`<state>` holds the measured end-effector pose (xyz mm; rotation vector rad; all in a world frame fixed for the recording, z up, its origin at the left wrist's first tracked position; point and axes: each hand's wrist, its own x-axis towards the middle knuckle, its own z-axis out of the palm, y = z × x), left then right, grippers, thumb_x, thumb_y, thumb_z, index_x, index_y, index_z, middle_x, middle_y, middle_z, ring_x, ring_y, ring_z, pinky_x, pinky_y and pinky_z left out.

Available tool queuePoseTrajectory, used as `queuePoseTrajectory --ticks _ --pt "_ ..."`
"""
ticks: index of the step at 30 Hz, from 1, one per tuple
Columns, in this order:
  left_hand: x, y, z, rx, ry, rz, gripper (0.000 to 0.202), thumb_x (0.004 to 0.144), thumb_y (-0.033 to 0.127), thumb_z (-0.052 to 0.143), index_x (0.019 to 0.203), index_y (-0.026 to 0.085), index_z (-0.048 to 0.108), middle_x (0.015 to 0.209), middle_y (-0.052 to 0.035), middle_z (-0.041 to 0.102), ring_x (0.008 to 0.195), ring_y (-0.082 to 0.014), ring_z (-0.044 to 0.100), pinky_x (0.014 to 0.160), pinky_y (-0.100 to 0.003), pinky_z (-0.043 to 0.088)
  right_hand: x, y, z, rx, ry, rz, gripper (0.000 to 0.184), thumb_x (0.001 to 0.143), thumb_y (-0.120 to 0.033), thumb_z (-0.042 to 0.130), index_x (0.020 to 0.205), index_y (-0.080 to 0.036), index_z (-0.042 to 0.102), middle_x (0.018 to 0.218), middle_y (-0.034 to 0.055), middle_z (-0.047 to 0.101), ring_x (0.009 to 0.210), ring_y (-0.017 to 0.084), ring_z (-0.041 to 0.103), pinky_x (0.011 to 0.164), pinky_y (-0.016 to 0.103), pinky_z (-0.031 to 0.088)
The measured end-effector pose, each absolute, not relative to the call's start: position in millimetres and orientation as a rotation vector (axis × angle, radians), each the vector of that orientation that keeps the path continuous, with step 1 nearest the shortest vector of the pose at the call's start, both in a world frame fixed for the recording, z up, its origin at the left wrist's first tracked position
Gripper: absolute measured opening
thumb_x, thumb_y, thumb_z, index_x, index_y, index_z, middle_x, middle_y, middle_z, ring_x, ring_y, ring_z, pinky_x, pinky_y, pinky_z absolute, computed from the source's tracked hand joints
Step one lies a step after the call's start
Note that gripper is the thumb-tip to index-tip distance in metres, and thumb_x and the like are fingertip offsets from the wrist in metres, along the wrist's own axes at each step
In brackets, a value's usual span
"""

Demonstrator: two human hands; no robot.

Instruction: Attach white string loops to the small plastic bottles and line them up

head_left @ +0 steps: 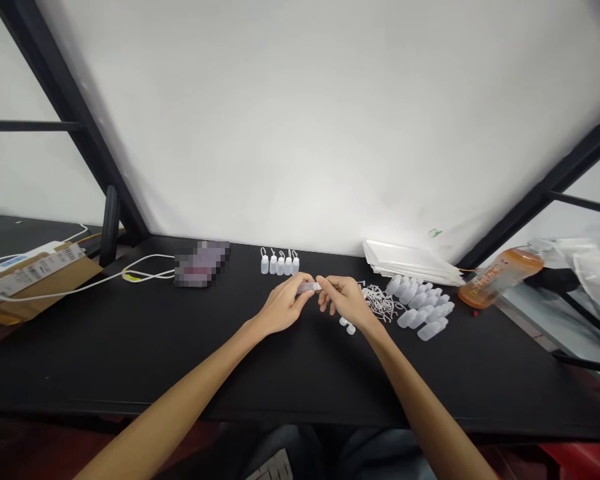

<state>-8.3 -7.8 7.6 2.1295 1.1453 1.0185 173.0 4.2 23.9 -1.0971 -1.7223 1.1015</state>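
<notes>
My left hand (pixel 285 305) is closed around a small white plastic bottle (pixel 307 288) held sideways over the black table (pixel 130 347). My right hand (pixel 344 299) pinches the bottle's right end with thumb and forefinger. A row of several small white bottles with loops (pixel 280 263) stands upright just behind my hands. To the right lie a tangle of white loop strings (pixel 380 303) and a pile of several loose white bottles (pixel 423 305). Two small white caps (pixel 348 325) rest beside my right wrist.
A stack of white trays (pixel 405 261) lies at the back right, an orange drink bottle (pixel 497 277) on its side beyond it. A blurred-out object (pixel 201 264), white cables (pixel 105 279) and a cardboard box (pixel 30 277) sit at the left. A white board rises behind.
</notes>
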Motion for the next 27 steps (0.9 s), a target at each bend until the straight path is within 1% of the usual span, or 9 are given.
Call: queuePoseTrajectory --ticks 3,6,10,13,15,18,23,25,27 --pt "-7 -8 8 2.113 1.141 1.013 0.022 0.094 0.032 0.045 0.111 0.022 0.054 0.086 -0.0010 0.063 0.062 -0.0129 0.052 0.060 -0.026 0.040 174 5 21 -1.185 -1.745 0.970 0.055 0.087 -0.061 0.053 0.060 -0.013 0.061 0.047 0.0030 0.058 0.038 0.011 0.055 0.035 0.019 0.039" --pt "-7 -7 11 2.059 1.141 1.023 0.020 0.093 0.032 0.048 0.108 0.021 0.056 0.082 0.0001 0.063 0.058 -0.0115 0.049 0.058 -0.025 0.039 176 6 24 -1.200 -1.677 0.937 0.055 0.085 -0.060 0.056 0.060 -0.012 0.064 0.053 0.0061 0.063 0.042 0.013 0.060 0.038 0.021 0.043" --pt "-9 -7 16 2.001 1.139 1.068 0.019 0.091 0.033 0.051 0.104 0.020 0.057 0.077 0.0010 0.062 0.056 -0.0105 0.048 0.056 -0.024 0.039 181 7 32 -1.051 -1.611 1.055 0.042 0.077 -0.053 0.070 0.090 -0.012 0.070 0.076 0.0074 0.070 0.057 0.016 0.067 0.046 0.023 0.050" --pt "-9 -7 15 1.965 1.109 1.103 0.019 0.091 0.032 0.052 0.104 0.019 0.058 0.078 0.0004 0.063 0.058 -0.0111 0.052 0.057 -0.023 0.041 181 6 35 -0.953 -1.645 1.178 0.043 0.072 -0.047 0.076 0.097 -0.013 0.069 0.077 0.0067 0.070 0.067 0.019 0.070 0.053 0.027 0.055" --pt "-9 -7 13 1.974 1.127 1.119 0.019 0.092 0.030 0.051 0.105 0.019 0.059 0.079 -0.0003 0.064 0.061 -0.0121 0.055 0.059 -0.024 0.042 179 5 33 -0.926 -1.645 1.217 0.042 0.071 -0.046 0.077 0.095 -0.013 0.068 0.074 0.0059 0.069 0.067 0.019 0.070 0.055 0.028 0.056" --pt "-8 -9 9 2.051 1.187 1.149 0.019 0.092 0.027 0.051 0.107 0.020 0.058 0.087 -0.0021 0.066 0.067 -0.0139 0.059 0.065 -0.026 0.045 176 5 29 -0.927 -1.649 1.237 0.040 0.074 -0.050 0.074 0.087 -0.013 0.066 0.067 0.0033 0.066 0.059 0.017 0.067 0.050 0.027 0.054" --pt "-6 -14 6 2.248 1.221 1.154 0.018 0.095 0.027 0.048 0.108 0.020 0.057 0.095 -0.0044 0.066 0.077 -0.0165 0.062 0.070 -0.028 0.046 174 8 20 -1.038 -1.757 1.117 0.050 0.088 -0.061 0.051 0.065 -0.016 0.055 0.046 -0.0020 0.053 0.037 0.010 0.051 0.037 0.020 0.036" --pt "-5 -15 7 2.307 1.218 1.132 0.018 0.095 0.027 0.046 0.109 0.020 0.057 0.097 -0.0049 0.066 0.079 -0.0172 0.063 0.071 -0.028 0.046 175 9 18 -1.071 -1.793 1.075 0.054 0.090 -0.062 0.046 0.060 -0.017 0.051 0.042 -0.0032 0.048 0.036 0.009 0.048 0.038 0.020 0.033" --pt "-5 -15 9 2.289 1.218 1.108 0.019 0.095 0.029 0.047 0.108 0.020 0.057 0.093 -0.0039 0.067 0.075 -0.0165 0.062 0.070 -0.028 0.045 176 9 18 -1.086 -1.812 1.050 0.056 0.091 -0.062 0.044 0.057 -0.018 0.048 0.042 -0.0028 0.047 0.038 0.009 0.049 0.039 0.020 0.033"
